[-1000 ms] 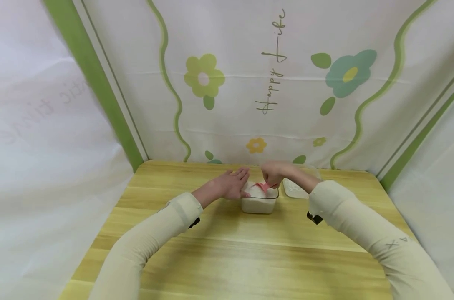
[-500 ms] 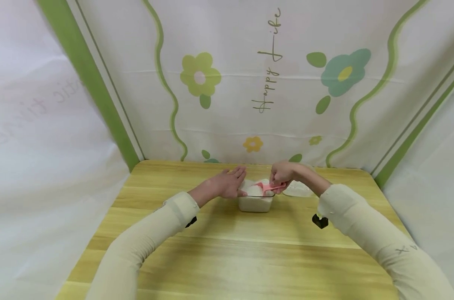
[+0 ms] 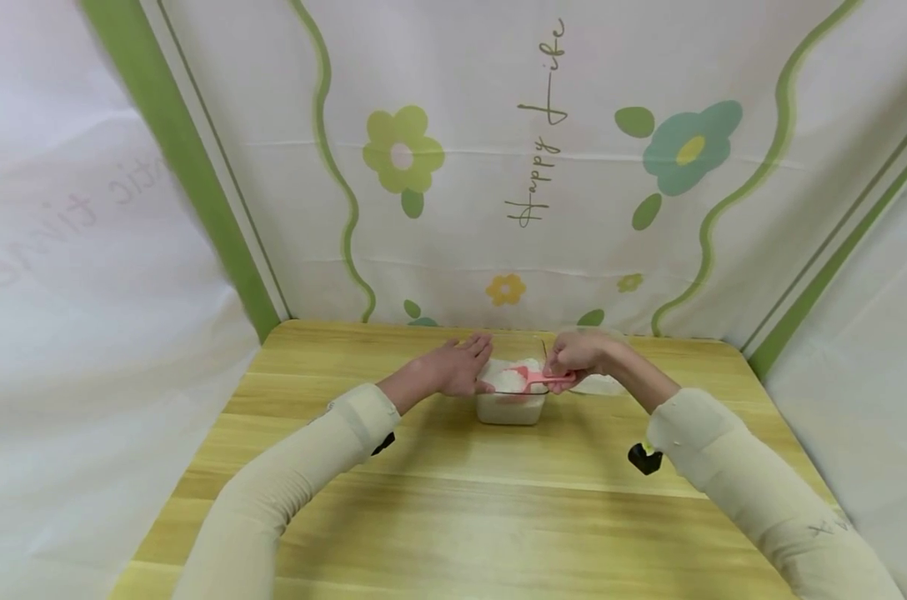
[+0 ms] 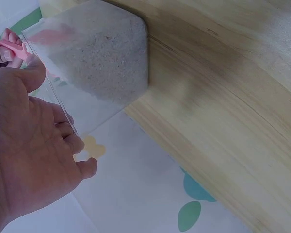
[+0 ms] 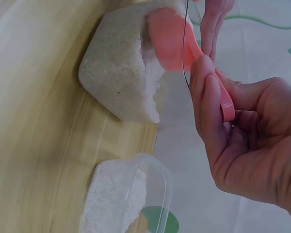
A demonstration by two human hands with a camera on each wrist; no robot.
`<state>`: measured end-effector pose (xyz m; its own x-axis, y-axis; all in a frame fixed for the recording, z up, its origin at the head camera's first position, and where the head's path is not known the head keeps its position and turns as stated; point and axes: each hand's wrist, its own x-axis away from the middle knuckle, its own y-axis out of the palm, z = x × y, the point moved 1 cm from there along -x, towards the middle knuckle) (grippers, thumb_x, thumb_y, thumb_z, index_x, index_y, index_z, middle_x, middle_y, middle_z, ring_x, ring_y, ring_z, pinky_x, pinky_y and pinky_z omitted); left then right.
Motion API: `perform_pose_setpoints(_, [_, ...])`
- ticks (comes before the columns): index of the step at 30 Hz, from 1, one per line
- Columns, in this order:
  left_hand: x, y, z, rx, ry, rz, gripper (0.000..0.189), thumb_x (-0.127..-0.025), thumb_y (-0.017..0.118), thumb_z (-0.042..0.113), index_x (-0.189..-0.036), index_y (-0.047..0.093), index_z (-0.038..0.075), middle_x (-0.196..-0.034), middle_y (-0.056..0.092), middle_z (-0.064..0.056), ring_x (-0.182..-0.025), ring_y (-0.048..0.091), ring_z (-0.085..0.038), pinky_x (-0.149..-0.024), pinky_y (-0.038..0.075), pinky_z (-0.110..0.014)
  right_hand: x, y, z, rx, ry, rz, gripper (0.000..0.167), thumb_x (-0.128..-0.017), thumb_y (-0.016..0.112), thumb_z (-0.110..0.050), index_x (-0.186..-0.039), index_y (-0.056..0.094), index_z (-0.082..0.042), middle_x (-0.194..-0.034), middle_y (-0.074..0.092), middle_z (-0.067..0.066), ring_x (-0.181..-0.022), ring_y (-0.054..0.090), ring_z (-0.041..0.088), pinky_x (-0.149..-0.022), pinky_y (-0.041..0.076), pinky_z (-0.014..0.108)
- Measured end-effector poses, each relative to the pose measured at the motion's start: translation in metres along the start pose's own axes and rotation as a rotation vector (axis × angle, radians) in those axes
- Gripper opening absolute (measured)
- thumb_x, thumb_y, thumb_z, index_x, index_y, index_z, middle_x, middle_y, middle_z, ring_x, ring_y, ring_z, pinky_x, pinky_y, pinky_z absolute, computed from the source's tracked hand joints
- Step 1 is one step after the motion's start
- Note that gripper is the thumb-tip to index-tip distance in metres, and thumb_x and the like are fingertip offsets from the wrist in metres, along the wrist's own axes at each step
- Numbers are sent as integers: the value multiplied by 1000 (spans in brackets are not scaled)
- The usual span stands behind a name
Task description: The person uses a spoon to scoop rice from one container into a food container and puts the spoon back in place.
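A clear glass container [image 3: 509, 410], filled with white granular stuff, stands near the far side of the table. Fingers extended, my left hand [image 3: 457, 367] rests along its left side, the thumb at the near rim. Over the container's right rim, my right hand [image 3: 573, 354] grips the handle of a pink scoop [image 3: 528, 379]. White stuff lies in the scoop's bowl, which is within the glass rim. In the right wrist view, the pink scoop [image 5: 172, 41] shows through the glass wall, against the heaped stuff. The lower part of its handle is hidden in my fingers.
A clear plastic container [image 5: 153, 179] with white granular stuff stands to the right of the glass one, partly hidden behind my right hand in the head view. The wooden table [image 3: 453, 517] meets a printed curtain [image 3: 453, 217] at the back.
My right hand has moved right and the scoop has swung from steeply tilted, bowl down in the stuff, to nearly level with white stuff in it. My left hand stays at the container.
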<state>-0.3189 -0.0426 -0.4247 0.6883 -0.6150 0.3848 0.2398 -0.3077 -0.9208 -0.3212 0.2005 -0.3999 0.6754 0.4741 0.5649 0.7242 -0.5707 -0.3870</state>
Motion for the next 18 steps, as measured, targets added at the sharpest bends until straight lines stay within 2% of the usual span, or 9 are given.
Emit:
perform_pose_setpoints(6, [1,-1,0,10,3,-2,84,-103,31,60,-161,-2,9,-169,-8,-7,-157,-3,-23,-126,15,-49,5,3,12,-56,-26,39,25,-98,45,5,-101,67,16,-70,69,3,-62,67,6,-58,54,17])
perform_pose_setpoints(13, [1,0,-1,14,6,1,85,-103,31,61,-161,-2,8,-169,-9,-7,-157,-2,-24,-126,15,-49,10,3,27,-156,-51,64,29,-100,43,5,-115,63,21,-75,72,5,-66,69,7,-61,56,17])
perform_pose_setpoints(18, [1,-1,-1,26,9,-5,85,-103,30,61,-161,-2,9,-169,-10,-7,-157,-4,-24,-126,13,-49,11,2,36,-218,-91,48,26,-102,45,4,-103,68,14,-74,71,3,-66,68,6,-61,56,16])
